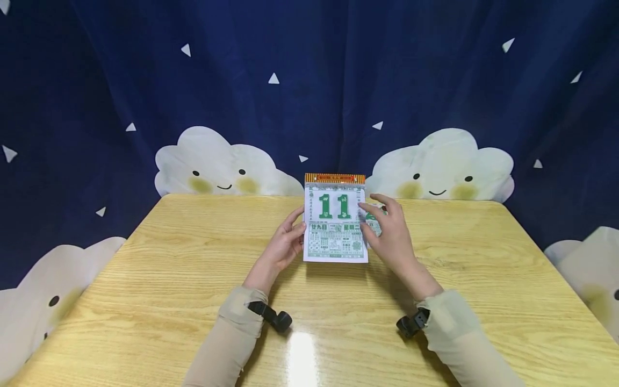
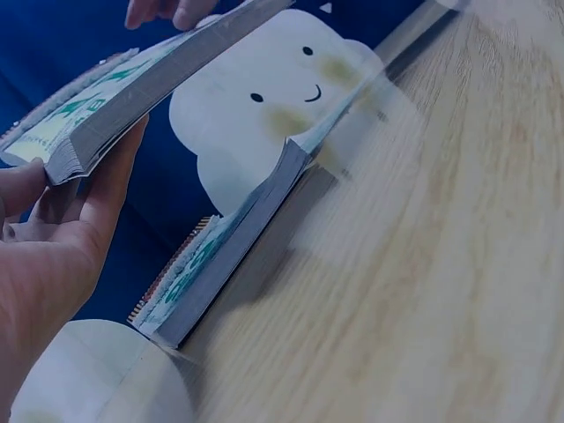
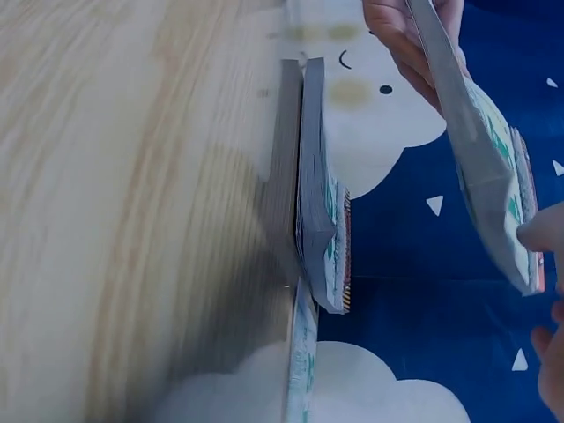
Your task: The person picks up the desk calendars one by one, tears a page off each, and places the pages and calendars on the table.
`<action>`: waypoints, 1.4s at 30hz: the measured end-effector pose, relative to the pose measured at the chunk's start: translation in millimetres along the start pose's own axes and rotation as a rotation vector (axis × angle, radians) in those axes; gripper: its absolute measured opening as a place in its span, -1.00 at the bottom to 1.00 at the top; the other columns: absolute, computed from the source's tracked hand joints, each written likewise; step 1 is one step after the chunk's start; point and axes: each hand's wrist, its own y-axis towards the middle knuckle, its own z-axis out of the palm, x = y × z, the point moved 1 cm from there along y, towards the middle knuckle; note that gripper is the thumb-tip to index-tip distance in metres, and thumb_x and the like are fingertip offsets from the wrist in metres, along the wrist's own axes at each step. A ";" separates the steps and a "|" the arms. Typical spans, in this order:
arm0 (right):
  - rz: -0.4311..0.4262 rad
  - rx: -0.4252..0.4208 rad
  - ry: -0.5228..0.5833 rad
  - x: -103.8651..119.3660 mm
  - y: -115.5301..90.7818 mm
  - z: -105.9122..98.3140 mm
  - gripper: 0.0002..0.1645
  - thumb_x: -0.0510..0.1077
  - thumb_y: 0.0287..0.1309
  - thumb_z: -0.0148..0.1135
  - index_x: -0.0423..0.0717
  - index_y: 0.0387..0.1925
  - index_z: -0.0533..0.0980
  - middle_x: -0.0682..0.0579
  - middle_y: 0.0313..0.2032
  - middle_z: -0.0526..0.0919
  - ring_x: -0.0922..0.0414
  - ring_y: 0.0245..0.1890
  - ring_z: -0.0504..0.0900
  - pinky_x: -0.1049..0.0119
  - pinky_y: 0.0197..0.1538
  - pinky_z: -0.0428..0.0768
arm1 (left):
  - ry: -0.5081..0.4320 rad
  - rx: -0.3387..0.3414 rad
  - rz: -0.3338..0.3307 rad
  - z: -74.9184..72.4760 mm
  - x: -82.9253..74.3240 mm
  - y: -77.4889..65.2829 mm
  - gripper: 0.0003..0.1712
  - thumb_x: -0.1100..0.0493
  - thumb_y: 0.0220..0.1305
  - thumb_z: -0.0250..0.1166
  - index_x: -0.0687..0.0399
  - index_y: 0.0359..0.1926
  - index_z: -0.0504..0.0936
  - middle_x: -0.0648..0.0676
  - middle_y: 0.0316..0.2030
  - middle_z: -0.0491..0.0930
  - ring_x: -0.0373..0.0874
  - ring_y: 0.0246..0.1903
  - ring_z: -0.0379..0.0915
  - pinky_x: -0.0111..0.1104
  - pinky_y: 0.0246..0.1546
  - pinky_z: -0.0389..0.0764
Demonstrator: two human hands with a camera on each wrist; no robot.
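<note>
A thick tear-off calendar with a large green 11 is tilted up above the table. The left hand grips its left edge; in the left wrist view the thumb is at the page edges and the fingers lie behind the pad. At the right edge, the right hand has its index finger and thumb spread apart, tips at the front page. A fingertip meets the front near the banded top in the right wrist view. Behind it, a second calendar lies on the table, mostly hidden in the head view.
The light wooden table spreads under both arms. Along its far edge hangs a dark blue curtain with white triangles and smiling clouds. Part of another printed pad shows low in the right wrist view.
</note>
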 end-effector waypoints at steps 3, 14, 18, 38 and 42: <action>-0.107 0.018 -0.012 4.7 1.6 -0.8 -0.65 -0.29 -0.10 0.32 -0.11 -0.16 0.59 -0.16 0.03 0.44 -0.09 0.03 0.38 0.09 0.05 0.37 | -0.003 0.001 0.002 -0.2 -1.5 1.4 -0.43 0.36 0.37 -0.20 0.04 0.38 0.02 -0.03 -0.21 0.62 -0.18 -0.34 0.55 -0.39 -0.35 0.58; -0.335 0.238 0.067 23.1 -1.6 3.0 -0.56 -0.01 -0.27 0.47 -0.03 -0.25 0.61 -0.09 0.02 0.49 -0.02 0.03 0.42 0.10 0.08 0.42 | 0.005 0.027 0.026 3.2 -1.3 7.9 -0.43 0.35 0.39 -0.22 0.01 0.38 0.02 -0.01 -0.18 0.61 -0.16 -0.34 0.58 -0.34 -0.36 0.62; -0.356 0.265 0.025 24.7 -3.3 6.2 -0.59 0.03 -0.29 0.48 0.00 -0.31 0.62 -0.06 0.01 0.50 0.00 0.06 0.41 0.08 0.15 0.36 | 0.002 0.018 0.024 2.9 -1.1 6.4 -0.43 0.35 0.39 -0.23 0.00 0.39 0.01 -0.01 -0.20 0.62 -0.17 -0.38 0.59 -0.35 -0.39 0.62; -0.239 0.243 0.050 39.9 -5.2 10.1 -0.94 -0.19 -0.04 0.18 -0.02 -0.48 0.57 0.12 -0.32 0.60 0.17 -0.26 0.55 0.27 -0.15 0.52 | -0.040 0.012 0.031 -0.7 -1.5 2.7 -0.44 0.35 0.38 -0.20 0.00 0.37 0.05 -0.03 -0.20 0.60 -0.21 -0.38 0.54 -0.39 -0.35 0.58; -0.150 0.198 0.065 40.8 -3.5 9.2 -0.93 -0.22 -0.11 0.18 -0.03 -0.47 0.54 0.12 -0.36 0.60 0.20 -0.33 0.56 0.36 -0.26 0.56 | -0.041 0.022 0.031 -0.6 -2.1 2.2 -0.43 0.35 0.37 -0.20 0.00 0.37 0.05 0.00 -0.19 0.58 -0.19 -0.35 0.54 -0.35 -0.30 0.60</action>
